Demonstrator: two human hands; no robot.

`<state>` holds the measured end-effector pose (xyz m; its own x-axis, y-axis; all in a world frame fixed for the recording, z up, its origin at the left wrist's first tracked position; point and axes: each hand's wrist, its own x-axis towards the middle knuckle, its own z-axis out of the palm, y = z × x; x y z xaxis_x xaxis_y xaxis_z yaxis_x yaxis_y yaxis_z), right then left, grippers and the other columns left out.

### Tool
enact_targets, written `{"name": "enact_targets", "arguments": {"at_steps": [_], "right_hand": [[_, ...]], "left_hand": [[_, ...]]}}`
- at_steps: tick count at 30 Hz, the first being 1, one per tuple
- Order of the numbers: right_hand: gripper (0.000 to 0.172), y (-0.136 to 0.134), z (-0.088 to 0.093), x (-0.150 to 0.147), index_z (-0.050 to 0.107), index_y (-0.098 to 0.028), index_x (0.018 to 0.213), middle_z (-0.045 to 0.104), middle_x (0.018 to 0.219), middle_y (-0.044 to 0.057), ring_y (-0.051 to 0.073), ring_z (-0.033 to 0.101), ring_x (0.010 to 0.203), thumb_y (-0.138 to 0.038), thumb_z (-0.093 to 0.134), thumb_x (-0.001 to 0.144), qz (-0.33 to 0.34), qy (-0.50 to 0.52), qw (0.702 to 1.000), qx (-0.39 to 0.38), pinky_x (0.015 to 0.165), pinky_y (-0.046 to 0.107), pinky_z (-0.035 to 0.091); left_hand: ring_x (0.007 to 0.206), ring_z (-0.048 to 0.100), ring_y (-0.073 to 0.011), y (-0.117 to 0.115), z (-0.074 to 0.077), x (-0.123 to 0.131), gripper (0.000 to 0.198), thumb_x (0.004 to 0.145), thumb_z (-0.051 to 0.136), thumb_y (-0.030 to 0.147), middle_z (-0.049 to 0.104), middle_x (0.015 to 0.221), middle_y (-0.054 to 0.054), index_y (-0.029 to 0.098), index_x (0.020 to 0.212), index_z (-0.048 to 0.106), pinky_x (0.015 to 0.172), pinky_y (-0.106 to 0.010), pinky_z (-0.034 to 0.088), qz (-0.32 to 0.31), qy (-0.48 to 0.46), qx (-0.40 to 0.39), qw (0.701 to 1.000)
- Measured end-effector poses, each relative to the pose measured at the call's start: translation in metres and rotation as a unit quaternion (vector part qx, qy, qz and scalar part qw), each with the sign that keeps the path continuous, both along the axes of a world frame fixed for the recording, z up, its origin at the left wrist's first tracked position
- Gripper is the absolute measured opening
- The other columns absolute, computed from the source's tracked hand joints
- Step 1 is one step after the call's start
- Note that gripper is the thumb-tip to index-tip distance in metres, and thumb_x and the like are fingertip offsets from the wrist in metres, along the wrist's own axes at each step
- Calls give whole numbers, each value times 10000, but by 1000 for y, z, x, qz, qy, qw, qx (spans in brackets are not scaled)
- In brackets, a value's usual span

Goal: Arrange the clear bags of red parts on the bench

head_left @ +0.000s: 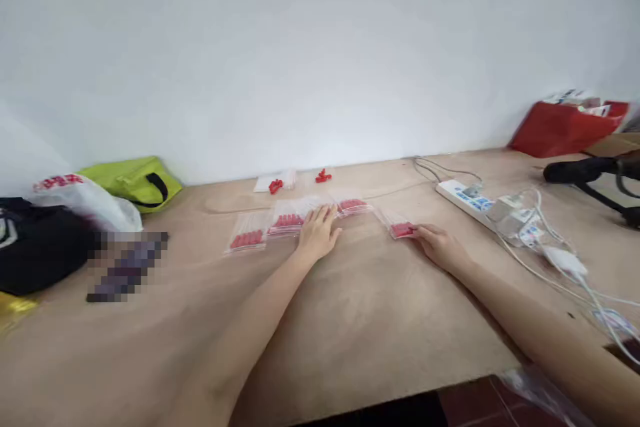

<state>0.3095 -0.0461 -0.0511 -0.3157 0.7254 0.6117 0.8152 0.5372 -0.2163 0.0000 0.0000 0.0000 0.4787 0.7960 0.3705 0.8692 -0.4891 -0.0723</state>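
Several small clear bags filled with red pieces lie in a row across the middle of the brown table [350, 320]. My left hand [319, 233] lies flat with fingers stretched out, touching the clear bag [289, 222] second from the left and close to another bag [352, 205]. A further bag [247, 239] lies at the left end of the row. My right hand [440, 245] rests on the table with its fingertips on the rightmost bag [401, 229]. Behind the row are a few loose red pieces [324, 177] and a flat clear bag with red pieces on it [274, 183].
A white power strip [465, 197] with plugs and tangled white cables [550, 247] lies on the right. A red bag [565, 127] stands at the far right by the wall. A green bag [131, 180], a white plastic bag [85, 203] and a black item [35, 247] sit left.
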Motion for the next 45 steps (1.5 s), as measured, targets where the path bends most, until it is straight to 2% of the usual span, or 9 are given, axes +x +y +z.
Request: {"name": "enact_targets", "arguments": {"at_steps": [9, 13, 18, 23, 28, 32, 36, 41, 45], "right_hand": [[151, 60, 14, -22, 530, -203, 766, 641, 911, 55, 176, 593, 867, -162, 397, 706, 24, 41, 997, -58, 794, 323, 425], [165, 59, 26, -40, 561, -201, 808, 638, 910, 39, 201, 564, 868, -310, 501, 699, 1, 1, 1000, -10, 920, 435, 262], [318, 46, 35, -96, 594, -186, 876, 624, 933, 65, 197, 528, 871, -460, 558, 718, 1, -34, 998, 56, 829, 364, 257], [154, 50, 29, -144, 627, -197, 888, 629, 897, 49, 157, 519, 808, -231, 498, 810, -4, -92, 991, 93, 733, 313, 246], [227, 53, 26, -136, 641, -183, 764, 633, 752, 31, 126, 514, 707, -135, 436, 848, -9, -88, 988, 124, 713, 301, 259], [215, 36, 27, -110, 631, -183, 777, 637, 772, 36, 132, 522, 712, -175, 433, 862, 54, -69, 988, 124, 717, 285, 324], [211, 12, 25, -92, 609, -189, 828, 643, 864, 47, 135, 552, 753, -143, 405, 860, 104, -50, 989, 92, 701, 259, 398], [224, -6, 22, -87, 584, -203, 879, 640, 930, 44, 128, 589, 801, -123, 375, 858, 131, -29, 990, 33, 687, 233, 455], [228, -6, 23, -89, 583, -198, 885, 638, 939, 53, 124, 599, 807, -138, 364, 868, 136, -20, 990, 21, 682, 226, 471]], "left_hand": [[1139, 432, -235, 16, 0, -18, 294, 876, 367, 276, 500, 1241, -49, 248, 1119, 531, 924, -427, 362, -12, 25, -12, 1000], [1170, 417, -230, 15, -1, -41, 293, 872, 383, 278, 497, 1263, -31, 257, 1120, 539, 961, -446, 335, -12, 16, -10, 1000], [1183, 421, -233, 11, 0, -57, 295, 863, 405, 275, 499, 1271, -22, 267, 1118, 553, 981, -454, 326, 10, 0, -11, 1000], [1182, 427, -243, 5, 0, -63, 289, 854, 421, 278, 510, 1262, -25, 263, 1101, 570, 980, -468, 328, 26, -8, -2, 1000], [1176, 438, -254, 3, -1, -67, 287, 850, 422, 272, 518, 1254, -32, 258, 1090, 580, 972, -488, 336, 30, -14, -2, 999], [1181, 434, -278, 2, -1, -69, 272, 827, 458, 263, 539, 1227, -51, 244, 1055, 605, 989, -519, 314, 26, -32, 33, 999], [1174, 442, -279, -13, -1, -64, 293, 803, 495, 267, 552, 1200, -92, 206, 1071, 596, 991, -516, 332, -54, -70, 98, 991], [1030, 554, -189, -41, -7, -38, 277, 819, 521, 304, 623, 1065, -68, 183, 1059, 585, 891, -349, 481, -232, -121, 108, 959], [852, 609, -128, -47, -13, -16, 191, 859, 462, 216, 654, 942, -45, 175, 976, 607, 780, -257, 524, -273, -133, 110, 946]]}}
